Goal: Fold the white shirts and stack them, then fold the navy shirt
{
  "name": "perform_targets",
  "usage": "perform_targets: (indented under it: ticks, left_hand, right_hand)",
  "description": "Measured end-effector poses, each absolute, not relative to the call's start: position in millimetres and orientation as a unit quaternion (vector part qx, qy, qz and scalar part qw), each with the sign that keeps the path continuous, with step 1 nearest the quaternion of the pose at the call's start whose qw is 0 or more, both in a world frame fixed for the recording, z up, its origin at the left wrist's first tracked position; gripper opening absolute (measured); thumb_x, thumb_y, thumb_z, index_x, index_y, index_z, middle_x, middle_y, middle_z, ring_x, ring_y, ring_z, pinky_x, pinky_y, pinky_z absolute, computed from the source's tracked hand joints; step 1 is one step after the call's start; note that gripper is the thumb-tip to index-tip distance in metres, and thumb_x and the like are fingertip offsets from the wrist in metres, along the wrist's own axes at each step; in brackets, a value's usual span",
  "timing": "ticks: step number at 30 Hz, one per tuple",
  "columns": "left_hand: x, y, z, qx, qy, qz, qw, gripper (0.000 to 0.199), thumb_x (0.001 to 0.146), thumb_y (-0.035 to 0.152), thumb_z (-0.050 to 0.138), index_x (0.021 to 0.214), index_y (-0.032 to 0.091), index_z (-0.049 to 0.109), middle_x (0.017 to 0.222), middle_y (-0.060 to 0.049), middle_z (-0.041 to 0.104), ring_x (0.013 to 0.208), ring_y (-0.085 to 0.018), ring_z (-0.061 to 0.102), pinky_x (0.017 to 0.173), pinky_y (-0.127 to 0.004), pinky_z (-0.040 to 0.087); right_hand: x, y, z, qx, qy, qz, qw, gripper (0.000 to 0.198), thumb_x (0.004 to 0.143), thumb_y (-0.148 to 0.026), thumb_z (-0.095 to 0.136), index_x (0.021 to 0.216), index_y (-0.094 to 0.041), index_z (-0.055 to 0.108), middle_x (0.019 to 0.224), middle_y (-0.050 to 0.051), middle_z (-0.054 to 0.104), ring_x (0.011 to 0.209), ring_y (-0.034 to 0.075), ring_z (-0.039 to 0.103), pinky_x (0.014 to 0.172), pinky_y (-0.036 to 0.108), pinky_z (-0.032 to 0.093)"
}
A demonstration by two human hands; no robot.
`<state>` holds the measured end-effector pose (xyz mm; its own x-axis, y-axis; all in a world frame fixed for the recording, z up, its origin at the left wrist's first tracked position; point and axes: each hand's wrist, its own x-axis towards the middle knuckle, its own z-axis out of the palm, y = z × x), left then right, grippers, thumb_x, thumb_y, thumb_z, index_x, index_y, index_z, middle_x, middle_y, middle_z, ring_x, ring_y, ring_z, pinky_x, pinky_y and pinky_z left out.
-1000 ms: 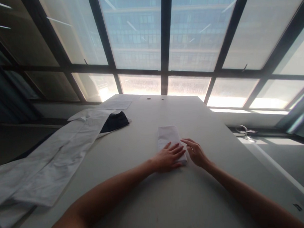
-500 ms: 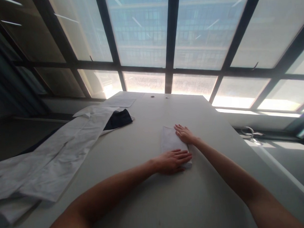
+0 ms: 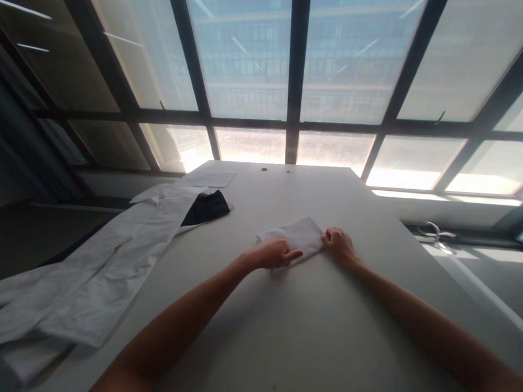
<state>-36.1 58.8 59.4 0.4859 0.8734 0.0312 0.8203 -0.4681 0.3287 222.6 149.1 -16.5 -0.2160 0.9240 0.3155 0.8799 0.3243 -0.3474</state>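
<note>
A folded white cloth [image 3: 303,231] lies on the white table [image 3: 270,333], turned at an angle with one corner pointing away from me. My left hand [image 3: 275,252] is closed over its near left edge, thumb stretched to the right along the fabric; the fingertips are hidden. At the right corner my right hand [image 3: 339,243] has its fingers curled in and pinches the cloth. Both forearms reach in from the bottom of the view.
White garments [image 3: 101,264] are spread along the table's left side and hang past its edge. A dark blue fabric piece [image 3: 206,207] pokes out beside them. Large windows stand behind the table. Silvery rings [image 3: 437,235] lie at the far right, off the table.
The cloth has turned from lengthwise to slanted across the table. My hands went from lying flat on it to gripping its left edge and right corner.
</note>
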Motion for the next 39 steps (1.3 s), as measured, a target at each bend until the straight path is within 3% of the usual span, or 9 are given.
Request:
perform_targets:
  ticks: [5, 11, 15, 20, 25, 28, 32, 35, 39]
  left_hand:
    - [-22.4, 65.4, 39.8, 0.788, 0.605, 0.109, 0.029, 0.054, 0.102, 0.043, 0.038, 0.069, 0.017, 0.071, 0.074, -0.012, 0.071, 0.071, -0.023, 0.067, 0.071, -0.032, 0.045]
    - [-10.3, 60.2, 26.0, 0.805, 0.576, 0.142, -0.025, 0.021, 0.099, 0.027, 0.046, 0.092, 0.019, 0.064, 0.092, -0.009, 0.071, 0.090, -0.023, 0.065, 0.084, -0.034, 0.045]
    - [-11.4, 58.1, 23.8, 0.809, 0.568, 0.149, -0.022, 0.015, 0.099, 0.025, 0.047, 0.093, 0.021, 0.060, 0.094, -0.007, 0.069, 0.092, -0.022, 0.064, 0.086, -0.034, 0.044]
    - [-12.9, 60.0, 21.4, 0.811, 0.567, 0.144, -0.028, 0.016, 0.100, 0.026, 0.045, 0.094, 0.020, 0.059, 0.096, -0.007, 0.068, 0.092, -0.022, 0.063, 0.086, -0.034, 0.044]
    - [-12.5, 62.3, 19.1, 0.811, 0.568, 0.133, -0.023, 0.016, 0.101, 0.025, 0.044, 0.096, 0.020, 0.059, 0.099, -0.007, 0.068, 0.095, -0.023, 0.063, 0.085, -0.034, 0.045]
    - [-13.8, 62.3, 19.6, 0.807, 0.578, 0.125, -0.012, 0.016, 0.100, 0.025, 0.044, 0.099, 0.020, 0.059, 0.101, -0.008, 0.068, 0.097, -0.023, 0.063, 0.087, -0.035, 0.045]
    - [-11.7, 61.0, 23.6, 0.807, 0.578, 0.123, -0.009, 0.017, 0.098, 0.026, 0.048, 0.109, 0.020, 0.060, 0.108, -0.010, 0.067, 0.102, -0.025, 0.062, 0.091, -0.037, 0.046]
    - [-1.1, 64.5, 21.7, 0.831, 0.533, 0.155, -0.026, 0.029, 0.099, 0.025, 0.045, 0.124, 0.021, 0.058, 0.126, -0.011, 0.062, 0.117, -0.027, 0.056, 0.102, -0.043, 0.043]
    - [16.9, 77.7, 2.5, 0.858, 0.491, 0.150, -0.011, 0.049, 0.100, 0.027, 0.042, 0.148, 0.018, 0.042, 0.153, -0.014, 0.044, 0.144, -0.030, 0.035, 0.120, -0.050, 0.024]
  right_hand:
    - [241.0, 142.7, -23.9, -0.598, -0.727, 0.176, 0.288, 0.048, 0.091, -0.045, 0.042, 0.049, -0.022, 0.039, 0.050, -0.003, 0.034, 0.050, 0.013, 0.038, 0.052, 0.027, 0.021]
    - [240.1, 138.7, -15.0, -0.614, -0.674, 0.267, 0.313, 0.048, 0.087, -0.048, 0.044, 0.048, -0.021, 0.051, 0.047, -0.001, 0.044, 0.050, 0.014, 0.046, 0.051, 0.026, 0.025]
    - [238.5, 132.3, -3.9, -0.601, -0.664, 0.324, 0.305, 0.046, 0.084, -0.050, 0.045, 0.053, -0.019, 0.058, 0.051, 0.001, 0.051, 0.052, 0.014, 0.047, 0.051, 0.025, 0.029]
    - [250.9, 127.2, 12.7, -0.589, -0.637, 0.439, 0.233, 0.036, 0.079, -0.047, 0.055, 0.061, -0.017, 0.064, 0.050, -0.003, 0.049, 0.045, 0.009, 0.037, 0.045, 0.022, 0.026]
    - [257.7, 126.4, 16.2, -0.540, -0.578, 0.597, 0.131, 0.038, 0.077, -0.047, 0.064, 0.054, -0.021, 0.049, 0.045, -0.009, 0.034, 0.039, 0.006, 0.023, 0.039, 0.021, 0.015]
    - [256.4, 127.1, 13.0, -0.561, -0.614, 0.541, 0.124, 0.038, 0.079, -0.046, 0.066, 0.055, -0.020, 0.051, 0.045, -0.007, 0.039, 0.039, 0.007, 0.028, 0.040, 0.022, 0.019]
    - [247.5, 125.8, 12.1, -0.634, -0.702, 0.273, 0.174, 0.032, 0.087, -0.036, 0.060, 0.060, -0.018, 0.063, 0.055, 0.003, 0.057, 0.055, 0.016, 0.054, 0.051, 0.025, 0.035]
    - [221.6, 124.0, 14.1, -0.590, -0.747, 0.131, 0.277, 0.031, 0.095, -0.030, 0.046, 0.094, -0.019, 0.074, 0.095, 0.013, 0.072, 0.092, 0.025, 0.065, 0.079, 0.032, 0.048]
    - [160.9, 126.5, 10.0, -0.479, -0.808, 0.113, 0.325, 0.049, 0.098, -0.027, 0.034, 0.138, -0.013, 0.059, 0.139, 0.015, 0.059, 0.130, 0.025, 0.051, 0.112, 0.036, 0.037]
